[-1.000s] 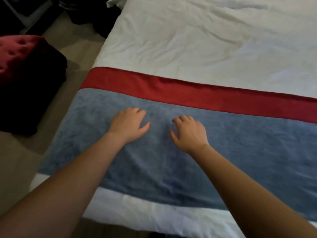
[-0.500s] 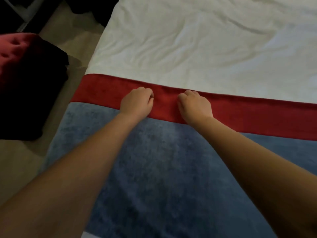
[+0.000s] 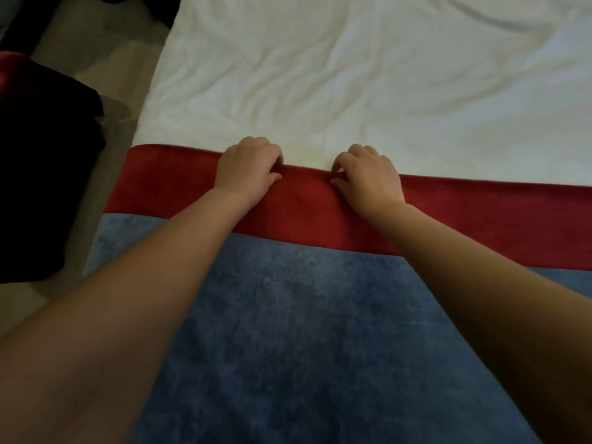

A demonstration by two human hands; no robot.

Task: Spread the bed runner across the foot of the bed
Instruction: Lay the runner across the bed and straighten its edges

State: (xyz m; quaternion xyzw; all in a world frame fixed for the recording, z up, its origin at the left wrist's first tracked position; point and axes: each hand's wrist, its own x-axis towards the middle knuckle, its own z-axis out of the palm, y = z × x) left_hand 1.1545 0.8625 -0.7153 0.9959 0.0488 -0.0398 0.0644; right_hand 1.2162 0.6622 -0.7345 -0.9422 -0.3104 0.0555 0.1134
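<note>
The bed runner point(image 3: 304, 331) lies flat across the near end of the bed, a wide blue band with a red stripe point(image 3: 480, 213) along its far edge. The white bed sheet point(image 3: 368, 84) stretches beyond it, lightly creased. My left hand point(image 3: 248, 168) and my right hand point(image 3: 368, 174) sit side by side at the far edge of the red stripe, fingers curled over that edge and thumbs on top, pinching the cloth. Both forearms reach over the blue band.
The bed's left edge runs diagonally down the left side, with beige floor point(image 3: 96, 59) beside it. A dark seat with a red cushioned top point(image 3: 38, 155) stands on the floor close to the bed's left side.
Both hands slid forward from the blue band, across the red stripe, to its far edge, where the fingers have curled over it. The view has moved closer to the bed.
</note>
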